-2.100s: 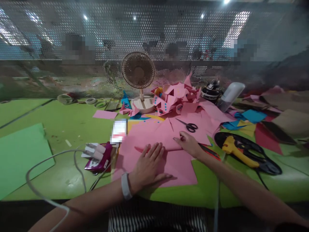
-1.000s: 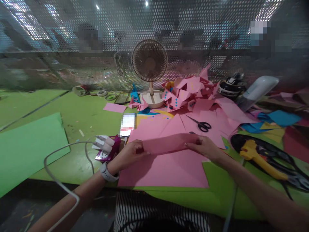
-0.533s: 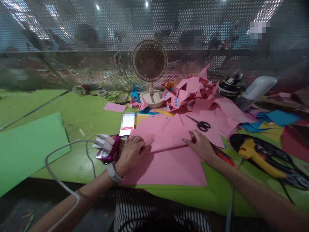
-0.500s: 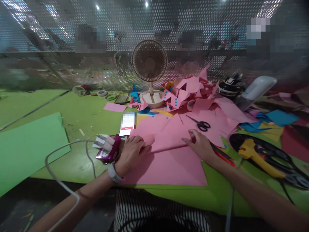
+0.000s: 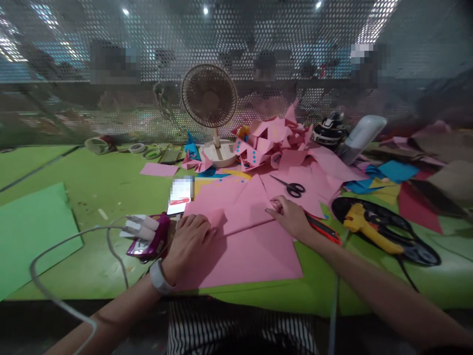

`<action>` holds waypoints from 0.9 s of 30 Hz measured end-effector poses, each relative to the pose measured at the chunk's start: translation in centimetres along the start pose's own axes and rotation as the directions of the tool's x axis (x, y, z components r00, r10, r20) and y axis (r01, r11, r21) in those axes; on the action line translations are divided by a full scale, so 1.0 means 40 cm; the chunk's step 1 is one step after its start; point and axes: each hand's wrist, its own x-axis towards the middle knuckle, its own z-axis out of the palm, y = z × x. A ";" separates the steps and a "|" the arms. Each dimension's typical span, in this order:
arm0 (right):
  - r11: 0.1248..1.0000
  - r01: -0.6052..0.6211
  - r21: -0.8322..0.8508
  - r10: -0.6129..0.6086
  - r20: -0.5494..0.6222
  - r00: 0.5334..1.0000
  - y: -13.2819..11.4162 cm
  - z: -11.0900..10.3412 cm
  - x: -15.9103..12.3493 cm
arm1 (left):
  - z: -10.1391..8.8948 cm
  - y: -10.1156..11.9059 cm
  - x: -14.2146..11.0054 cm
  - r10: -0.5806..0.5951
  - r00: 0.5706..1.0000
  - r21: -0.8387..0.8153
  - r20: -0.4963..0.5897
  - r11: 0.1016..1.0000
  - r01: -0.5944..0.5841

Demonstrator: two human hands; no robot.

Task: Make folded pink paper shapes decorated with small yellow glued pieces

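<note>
A folded pink sheet of paper (image 5: 247, 213) lies on a larger pink sheet (image 5: 254, 256) near the front of the table. Its near edge is a straight fold. My left hand (image 5: 189, 237) is closed over its left end, the fingers curled down and the thumb by the fold, where the paper bulges a little. At the other end my right hand (image 5: 290, 216) is closed, thumb and fingertips bent together on the paper's right edge. Just behind the right hand lie black scissors (image 5: 291, 188). A red-and-black cutter knife (image 5: 323, 228) is partly hidden by my right forearm.
A yellow glue gun (image 5: 364, 228) rests on a black stand at right. Left are a phone (image 5: 180, 195), a purple adapter with white plugs (image 5: 150, 237) and a looping cable. A fan (image 5: 209, 96) and a heap of pink paper pieces (image 5: 275, 138) stand behind.
The raised pink strip has been laid down on the larger sheet. My left hand has turned from pinching its end to pressing over it. The whole view has shifted slightly.
</note>
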 end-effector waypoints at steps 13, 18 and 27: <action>0.993 0.032 0.113 -0.046 0.127 0.991 0.015 -0.029 0.017 | -0.002 -0.005 0.009 0.002 1.000 -0.027 -0.002 1.000 -0.002; 0.984 0.032 0.177 -0.066 0.189 0.980 0.021 -0.043 0.021 | -0.003 -0.003 0.011 -0.008 1.000 -0.035 0.001 0.999 0.008; 0.971 0.028 0.238 -0.072 0.179 0.981 0.038 -0.029 0.027 | 0.002 -0.008 0.012 0.003 1.000 -0.005 0.016 1.000 -0.003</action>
